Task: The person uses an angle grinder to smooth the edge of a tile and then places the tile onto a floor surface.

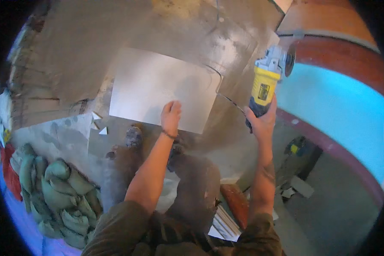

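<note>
A yellow and grey angle grinder [264,83] is in my right hand [262,121], raised to the right of a large pale tile [145,85]. My fingers wrap round its dark rear body, and its disc [289,62] faces right. A thin dark cord [230,101] runs left from the grinder over the tile's right edge. Above the tile's near edge is my left hand [171,118], its fingers curled together with nothing visible in them. The tile lies flat on the dusty floor, just beyond my feet.
Small white triangular offcuts [103,131] lie left of my feet. Green sacks [59,192] are heaped at the lower left. A curved turquoise panel [328,102] borders the right side. Broken tile pieces [302,187] and another yellow-and-black tool [295,148] lie at the lower right.
</note>
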A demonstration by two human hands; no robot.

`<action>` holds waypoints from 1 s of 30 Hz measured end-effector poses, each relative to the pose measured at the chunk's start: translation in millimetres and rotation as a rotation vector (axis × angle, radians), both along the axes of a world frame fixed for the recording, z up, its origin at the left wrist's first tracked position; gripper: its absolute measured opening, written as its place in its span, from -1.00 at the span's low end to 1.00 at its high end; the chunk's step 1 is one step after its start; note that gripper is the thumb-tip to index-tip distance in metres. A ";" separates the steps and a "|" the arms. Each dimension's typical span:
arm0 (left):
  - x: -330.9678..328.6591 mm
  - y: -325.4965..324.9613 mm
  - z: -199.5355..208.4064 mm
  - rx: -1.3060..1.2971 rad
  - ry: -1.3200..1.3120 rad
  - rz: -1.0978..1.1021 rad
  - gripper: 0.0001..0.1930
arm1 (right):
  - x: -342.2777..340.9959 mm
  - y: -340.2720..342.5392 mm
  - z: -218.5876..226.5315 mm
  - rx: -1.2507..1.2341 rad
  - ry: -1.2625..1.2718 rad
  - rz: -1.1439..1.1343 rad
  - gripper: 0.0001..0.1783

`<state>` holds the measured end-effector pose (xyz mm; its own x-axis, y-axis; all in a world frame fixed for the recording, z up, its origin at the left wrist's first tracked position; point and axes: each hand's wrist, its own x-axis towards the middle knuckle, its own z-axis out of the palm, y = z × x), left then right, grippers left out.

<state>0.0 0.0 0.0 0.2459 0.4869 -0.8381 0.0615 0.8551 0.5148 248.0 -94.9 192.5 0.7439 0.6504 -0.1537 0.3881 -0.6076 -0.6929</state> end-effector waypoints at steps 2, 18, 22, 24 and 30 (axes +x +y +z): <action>-29.0 4.1 45.9 -0.057 0.049 0.038 -0.46 | 14.0 13.5 64.5 -0.028 -0.184 0.083 0.01; 361.7 -48.7 151.0 0.061 -0.401 -0.243 -0.32 | 390.1 88.4 45.7 -0.428 0.210 0.846 -0.02; 422.7 -133.9 137.3 -0.008 -0.342 -0.003 -0.34 | 433.4 76.8 62.7 -0.336 0.205 1.111 -0.02; 425.9 -191.7 115.4 -0.024 -0.250 0.075 -0.35 | 445.0 66.1 75.0 -0.369 0.200 1.189 -0.01; 332.8 -297.4 11.7 -0.581 -0.112 0.820 -0.35 | 400.7 -10.3 42.0 -0.399 0.062 1.188 0.00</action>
<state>332.8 -297.4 11.7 0.1102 0.0652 -0.9918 -0.6805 0.7322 -0.0275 648.7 -105.2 234.6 -0.2846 0.8130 -0.5080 0.8122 -0.0770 -0.5783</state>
